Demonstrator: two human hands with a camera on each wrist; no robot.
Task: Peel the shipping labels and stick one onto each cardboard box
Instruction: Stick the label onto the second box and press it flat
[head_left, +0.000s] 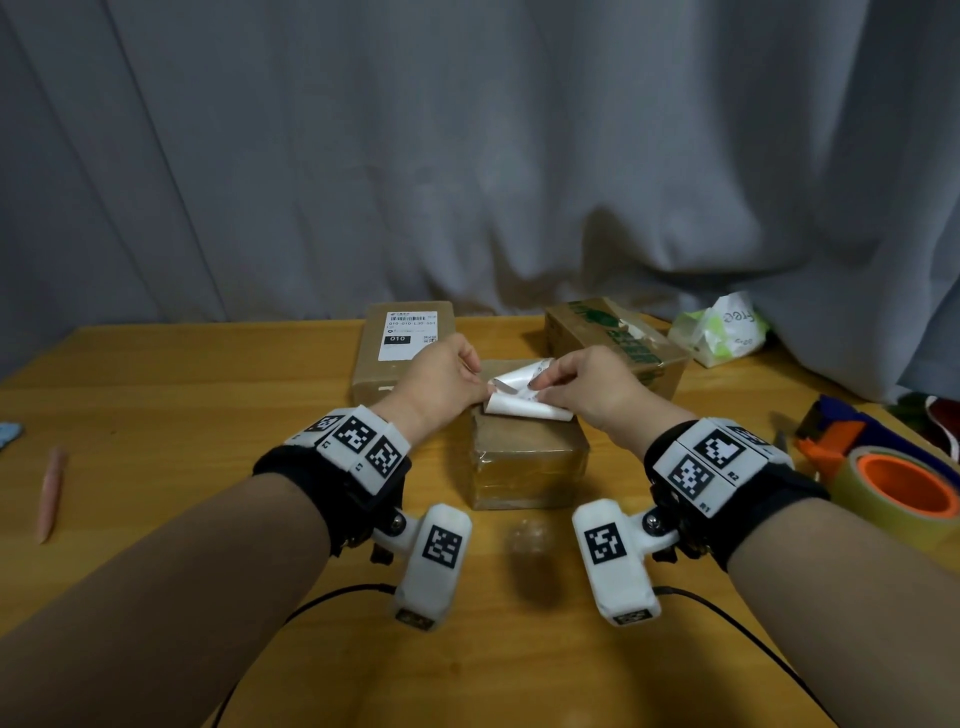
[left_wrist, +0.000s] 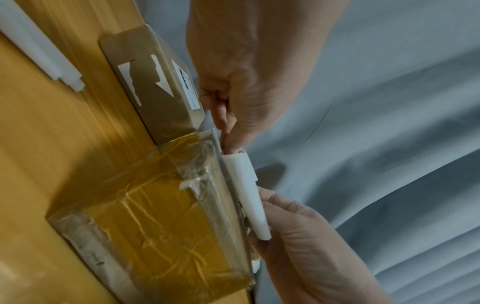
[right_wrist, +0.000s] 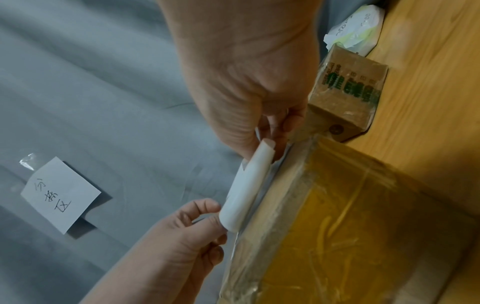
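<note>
left grip (head_left: 441, 375): pinching one end of the curled white shipping label (head_left: 524, 397)
right grip (head_left: 582, 387): pinching its other end
label: over the tape-wrapped brown cardboard box (head_left: 527, 462)

dim, soft light; wrist views blurred; head view edges warped.

White curled label (head_left: 524, 397), brown taped box (head_left: 527, 462), orange tape roll (head_left: 906, 491), grey curtain (head_left: 467, 156)

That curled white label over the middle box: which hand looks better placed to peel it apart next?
Probably the right hand: it pinches the loose upper flap of the label above the taped box, while the left hand pinches the other end, steadying it.
</note>
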